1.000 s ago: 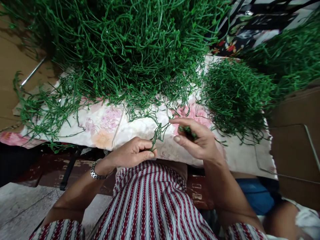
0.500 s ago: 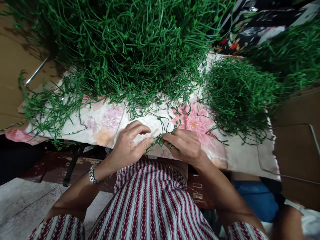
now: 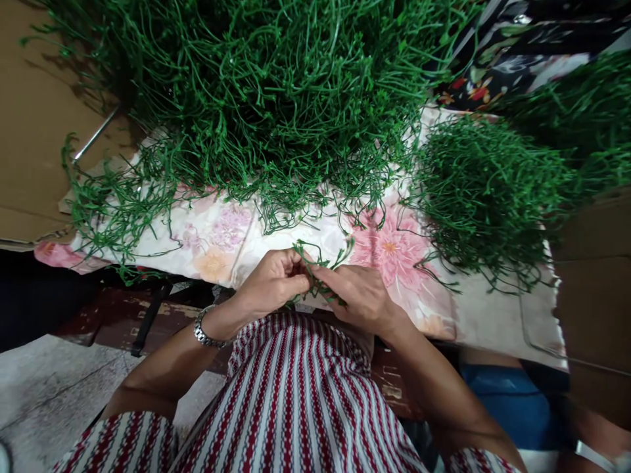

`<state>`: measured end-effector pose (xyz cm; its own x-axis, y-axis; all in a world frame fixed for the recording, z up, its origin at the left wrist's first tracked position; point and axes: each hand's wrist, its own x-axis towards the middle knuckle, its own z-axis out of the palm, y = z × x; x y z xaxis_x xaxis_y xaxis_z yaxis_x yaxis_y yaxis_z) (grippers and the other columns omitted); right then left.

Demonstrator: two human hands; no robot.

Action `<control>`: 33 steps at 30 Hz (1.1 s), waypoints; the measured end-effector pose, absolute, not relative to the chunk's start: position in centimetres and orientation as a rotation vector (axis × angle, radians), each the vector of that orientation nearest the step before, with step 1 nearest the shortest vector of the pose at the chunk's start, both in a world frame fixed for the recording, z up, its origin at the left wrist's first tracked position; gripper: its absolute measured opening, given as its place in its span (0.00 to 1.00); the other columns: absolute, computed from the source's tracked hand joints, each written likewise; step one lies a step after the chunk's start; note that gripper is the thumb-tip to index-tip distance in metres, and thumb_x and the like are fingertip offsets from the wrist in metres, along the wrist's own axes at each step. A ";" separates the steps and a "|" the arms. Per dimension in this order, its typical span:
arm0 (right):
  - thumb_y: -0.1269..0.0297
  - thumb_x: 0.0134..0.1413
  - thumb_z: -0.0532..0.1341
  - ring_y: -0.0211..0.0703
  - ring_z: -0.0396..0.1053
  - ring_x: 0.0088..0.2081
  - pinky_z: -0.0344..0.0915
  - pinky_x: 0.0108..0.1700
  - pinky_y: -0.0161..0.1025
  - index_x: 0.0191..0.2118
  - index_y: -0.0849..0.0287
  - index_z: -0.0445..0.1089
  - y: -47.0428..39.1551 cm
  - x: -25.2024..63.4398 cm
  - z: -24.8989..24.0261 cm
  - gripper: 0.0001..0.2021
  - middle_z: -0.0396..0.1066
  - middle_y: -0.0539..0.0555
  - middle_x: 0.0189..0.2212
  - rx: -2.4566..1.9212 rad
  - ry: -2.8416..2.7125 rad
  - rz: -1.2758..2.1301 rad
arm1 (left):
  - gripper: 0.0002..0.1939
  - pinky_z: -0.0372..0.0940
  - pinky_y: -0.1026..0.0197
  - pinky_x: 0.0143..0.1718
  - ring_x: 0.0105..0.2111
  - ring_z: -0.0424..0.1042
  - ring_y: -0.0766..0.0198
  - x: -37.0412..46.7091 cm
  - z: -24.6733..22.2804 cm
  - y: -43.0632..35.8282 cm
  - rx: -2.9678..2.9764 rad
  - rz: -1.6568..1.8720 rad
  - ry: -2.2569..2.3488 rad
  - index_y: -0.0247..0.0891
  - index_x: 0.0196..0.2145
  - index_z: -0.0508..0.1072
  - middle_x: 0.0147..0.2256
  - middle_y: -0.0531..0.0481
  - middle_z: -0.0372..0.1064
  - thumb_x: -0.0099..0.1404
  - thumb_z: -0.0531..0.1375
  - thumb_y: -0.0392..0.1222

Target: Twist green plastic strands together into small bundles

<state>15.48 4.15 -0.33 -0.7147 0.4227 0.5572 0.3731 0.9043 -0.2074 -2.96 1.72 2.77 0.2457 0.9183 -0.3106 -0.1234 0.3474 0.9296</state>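
My left hand (image 3: 276, 279) and my right hand (image 3: 362, 295) meet at the near edge of a flowered cloth (image 3: 221, 230). Between them is a small branched green stem (image 3: 320, 287), apparently plastic, with little bud-like tips. Thumb and fingers of the left hand pinch its left side, while the right hand's fingers are closed around its right side. Parts of the stem are hidden by the fingers. Just beyond the hands lies a large heap of similar green stems (image 3: 276, 98). A smaller pile (image 3: 488, 190) lies to the right, and a loose scatter (image 3: 118, 217) to the left.
Brown cardboard (image 3: 34, 131) stands at the left, with a thin metal rod (image 3: 96, 136) near it. More cardboard (image 3: 591, 289) is at the right. Dark floral fabric (image 3: 513, 66) shows at the back right. Blue clothing (image 3: 507, 401) of another person appears at lower right.
My left hand has closed in on the stem, its fingers now pinching where they were spread apart. The stem has turned between my hands. The whole view has shifted slightly.
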 end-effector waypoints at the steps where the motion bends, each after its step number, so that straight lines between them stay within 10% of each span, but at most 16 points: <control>1: 0.75 0.51 0.54 0.36 0.64 0.27 0.61 0.29 0.34 0.51 0.62 0.59 4.0 15.7 -0.1 0.20 0.68 0.50 0.26 -0.601 -2.409 0.160 | 0.04 0.52 0.69 0.24 0.21 0.56 0.74 -3.0 2.8 1.7 0.988 0.884 1.122 0.33 0.25 0.64 0.21 0.57 0.58 0.48 0.55 0.30; 24: 0.75 0.49 0.53 0.36 0.61 0.23 0.58 0.26 0.35 0.49 0.63 0.64 2.3 15.1 -0.8 0.19 0.66 0.50 0.21 -0.827 -2.361 -0.031 | 0.03 0.56 0.70 0.25 0.23 0.59 0.74 -2.0 1.0 1.0 1.076 1.183 1.289 0.36 0.27 0.65 0.25 0.56 0.60 0.52 0.57 0.33; 33: 0.71 0.53 0.54 0.33 0.64 0.20 0.62 0.24 0.31 0.50 0.62 0.64 1.0 14.0 -0.5 0.17 0.72 0.50 0.25 -1.080 -2.040 0.657 | 0.09 0.49 0.73 0.15 0.15 0.49 0.81 -1.7 1.5 0.8 0.679 1.268 1.062 0.37 0.29 0.61 0.27 0.59 0.56 0.51 0.59 0.34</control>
